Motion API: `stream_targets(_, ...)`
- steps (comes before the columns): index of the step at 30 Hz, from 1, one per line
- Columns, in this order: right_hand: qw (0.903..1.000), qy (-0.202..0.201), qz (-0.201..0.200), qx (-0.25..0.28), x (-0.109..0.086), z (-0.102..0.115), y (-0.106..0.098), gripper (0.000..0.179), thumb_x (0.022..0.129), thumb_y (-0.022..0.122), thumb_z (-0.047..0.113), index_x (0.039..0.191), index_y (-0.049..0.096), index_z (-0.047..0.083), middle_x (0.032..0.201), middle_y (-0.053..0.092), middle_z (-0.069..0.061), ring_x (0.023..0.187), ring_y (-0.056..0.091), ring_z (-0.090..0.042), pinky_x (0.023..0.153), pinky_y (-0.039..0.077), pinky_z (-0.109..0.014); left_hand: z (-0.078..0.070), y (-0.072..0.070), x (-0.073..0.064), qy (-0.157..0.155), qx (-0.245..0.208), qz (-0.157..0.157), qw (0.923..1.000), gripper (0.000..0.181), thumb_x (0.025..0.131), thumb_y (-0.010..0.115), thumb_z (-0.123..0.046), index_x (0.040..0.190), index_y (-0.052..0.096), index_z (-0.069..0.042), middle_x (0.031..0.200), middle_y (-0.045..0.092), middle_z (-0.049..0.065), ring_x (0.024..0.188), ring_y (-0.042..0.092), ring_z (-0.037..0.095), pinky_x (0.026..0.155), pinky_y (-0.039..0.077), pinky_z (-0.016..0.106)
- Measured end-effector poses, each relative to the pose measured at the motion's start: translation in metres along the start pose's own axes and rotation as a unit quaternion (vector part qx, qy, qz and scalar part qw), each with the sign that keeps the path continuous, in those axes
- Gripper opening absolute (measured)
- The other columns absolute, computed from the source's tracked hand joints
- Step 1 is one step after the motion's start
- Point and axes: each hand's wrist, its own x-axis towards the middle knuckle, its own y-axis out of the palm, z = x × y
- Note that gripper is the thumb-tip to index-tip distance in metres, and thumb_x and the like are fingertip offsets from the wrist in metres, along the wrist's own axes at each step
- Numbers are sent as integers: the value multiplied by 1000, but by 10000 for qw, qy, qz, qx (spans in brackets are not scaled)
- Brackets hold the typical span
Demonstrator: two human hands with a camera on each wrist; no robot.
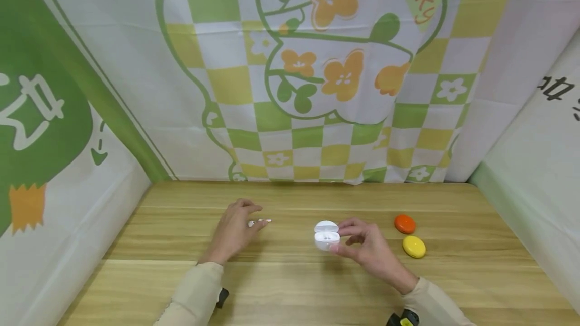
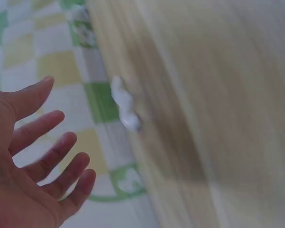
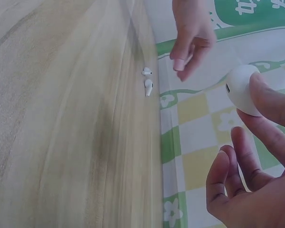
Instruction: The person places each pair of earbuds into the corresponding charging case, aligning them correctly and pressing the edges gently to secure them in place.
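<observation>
My right hand (image 1: 372, 251) pinches a white earbud charging case (image 1: 327, 237) at its right side between thumb and fingers. The case's lid stands raised, and it is held above the table. In the right wrist view the thumb lies across the rounded case (image 3: 240, 90), while other fingers are loosely bent. Two white earbuds (image 3: 148, 87) lie close together on the tabletop. Over them hovers my left hand (image 1: 234, 229), its fingers spread and relaxed. The left wrist view shows that hand (image 2: 35, 161) apart from the blurred earbuds (image 2: 125, 107), holding nothing.
An orange-red round disc (image 1: 405, 224) and a yellow one (image 1: 414, 247) lie on the wooden table (image 1: 281, 286), right of my right hand. A checked, flowered cloth (image 1: 317, 137) hangs at the table's back edge, and printed cloths hang at both sides.
</observation>
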Motion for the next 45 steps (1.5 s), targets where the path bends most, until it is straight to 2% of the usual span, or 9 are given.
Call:
stream_targets(4,10000,70,26,15,0,0,-1,21,81,84,6,99,78,-2,113,65,-17,99,60,-21,78,55,-29,19,-2,2,-242,84,416,9988,40,89,80,-17,121,70,4,131,61,24,120,56,46,100,46,59)
stream_targets(9,9999,69,83,8,-1,-1,-1,20,82,84,6,100,78,-3,112,65,-18,99,60,-19,78,55,-28,33,0,5,-598,61,791,9950,37,87,80,-16,118,72,3,135,58,27,127,52,49,106,40,62)
stream_targets(21,9991,-143,187,366,-2,-4,2,24,83,82,1,103,75,-9,112,68,-23,99,65,-11,86,57,-30,43,7,11,-825,166,772,9935,16,85,81,-14,99,80,-6,132,63,24,122,56,49,102,45,62)
stream_targets(29,9990,-295,195,275,-2,-6,3,25,84,82,5,105,75,-6,113,71,-19,105,67,-13,97,53,-46,39,5,9,-780,343,675,9941,12,86,81,-16,95,80,-8,132,63,23,122,56,49,101,45,61)
stream_targets(34,9994,-325,110,56,-2,-4,5,27,84,83,10,108,77,-1,114,73,-13,108,67,-18,100,50,-41,15,-6,3,-201,494,251,9983,18,87,81,-18,100,79,-6,131,65,20,121,60,43,102,46,58)
stream_targets(38,9994,-317,15,-139,-2,0,6,27,85,83,15,108,78,3,114,74,-10,109,68,-23,101,49,-44,-22,-19,-1,688,339,-326,9965,19,86,82,-19,100,79,-7,124,69,15,114,65,36,98,51,52)
stream_targets(40,9993,-336,-7,-180,-2,2,7,27,85,83,15,108,78,3,114,74,-10,109,68,-25,101,49,-48,-40,-23,-2,1277,177,-681,9893,19,84,84,-18,99,79,-8,120,71,12,109,68,34,95,53,50)
stream_targets(43,9993,-317,-23,-213,-2,4,8,27,85,83,17,108,78,3,115,74,-10,110,68,-27,102,48,-52,-62,-25,-4,2141,23,-1152,9700,20,81,86,-15,98,79,-8,114,73,10,105,70,29,92,55,47)
stream_targets(45,9993,-301,-19,-215,-2,4,9,27,85,82,16,109,78,3,115,74,-11,111,68,-28,102,48,-53,-73,-25,-6,2534,-22,-1304,9585,21,80,87,-15,98,79,-10,113,73,7,106,69,27,93,54,46)
